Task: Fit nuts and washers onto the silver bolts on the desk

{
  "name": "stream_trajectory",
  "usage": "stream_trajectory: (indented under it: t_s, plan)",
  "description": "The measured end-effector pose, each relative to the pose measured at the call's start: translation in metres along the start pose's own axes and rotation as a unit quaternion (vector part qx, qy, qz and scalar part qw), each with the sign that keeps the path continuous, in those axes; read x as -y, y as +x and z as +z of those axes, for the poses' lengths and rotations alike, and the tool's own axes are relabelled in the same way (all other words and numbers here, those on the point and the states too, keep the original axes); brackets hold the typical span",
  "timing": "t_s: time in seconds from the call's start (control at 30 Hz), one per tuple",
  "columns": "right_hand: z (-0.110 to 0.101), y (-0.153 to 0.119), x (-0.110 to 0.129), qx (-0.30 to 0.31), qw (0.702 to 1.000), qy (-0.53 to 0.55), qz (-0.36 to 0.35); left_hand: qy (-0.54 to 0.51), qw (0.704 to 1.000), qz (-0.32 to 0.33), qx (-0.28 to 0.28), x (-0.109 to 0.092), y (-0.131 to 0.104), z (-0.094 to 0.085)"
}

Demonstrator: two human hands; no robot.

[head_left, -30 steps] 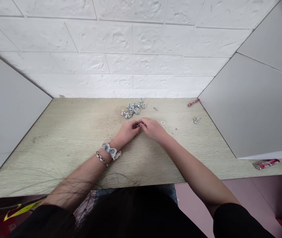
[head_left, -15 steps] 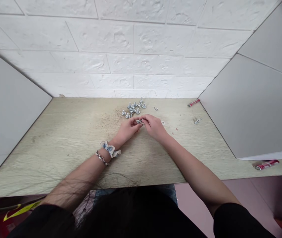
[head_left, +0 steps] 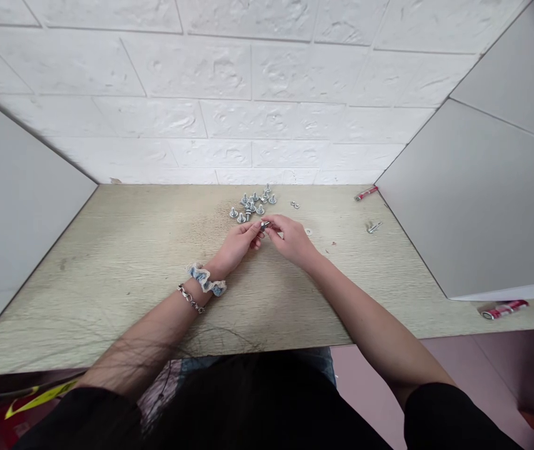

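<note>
Between my fingertips, at the middle of the wooden top, is a small metal bolt (head_left: 264, 225), partly covered by the fingers. My left hand (head_left: 242, 242) pinches it from the left; a scrunchie and a chain bracelet circle that wrist. From the right, my right hand (head_left: 289, 237) has thumb and fingers closed on the same bolt. Just beyond the hands lies a cluster of silver bolts (head_left: 251, 203), several standing head down with washers on them. A flat washer (head_left: 309, 232) lies to the right of my right hand, and a few small nuts or rings (head_left: 295, 204) rest farther back.
A white brick-pattern wall (head_left: 229, 119) rises behind the wooden top (head_left: 130, 250). Grey panels (head_left: 496, 206) flank it on both sides. Toward the right lie loose bolts (head_left: 374, 227), a red battery-like cylinder (head_left: 366, 193) and a second red cylinder (head_left: 504, 309) by the front edge.
The bolt has turned in my fingers and sits slightly higher. My left hand has rotated a little, and its fingers have shifted their hold. The pieces on the top have stayed put.
</note>
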State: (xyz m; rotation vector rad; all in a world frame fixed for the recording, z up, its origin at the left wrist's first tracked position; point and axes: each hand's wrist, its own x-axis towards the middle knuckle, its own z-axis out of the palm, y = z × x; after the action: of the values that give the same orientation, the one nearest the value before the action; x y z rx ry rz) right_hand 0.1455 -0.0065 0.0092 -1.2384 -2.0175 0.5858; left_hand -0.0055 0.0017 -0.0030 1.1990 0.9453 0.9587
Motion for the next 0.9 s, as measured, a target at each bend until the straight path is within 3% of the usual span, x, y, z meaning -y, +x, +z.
stream_trajectory:
  t_s: [0.33, 0.6, 0.77, 0.9]
  plan:
    - [0.001, 0.001, -0.001, 0.014, 1.0, -0.01, -0.016, 0.048, 0.999, 0.01, 0.003, 0.001, 0.001, -0.004]
    - [-0.009, -0.002, 0.007, 0.02, 0.99, -0.129, 0.047, -0.057, 0.996, -0.058, 0.02, -0.001, -0.005, 0.003]
    - [-0.006, -0.003, 0.006, 0.028, 0.999, -0.034, -0.007, -0.15, 0.985, -0.081, -0.002, -0.003, -0.003, 0.003]
    - [0.001, -0.001, -0.002, 0.009, 0.998, -0.029, -0.048, -0.19, 0.977, -0.098, -0.023, -0.004, 0.0, -0.001]
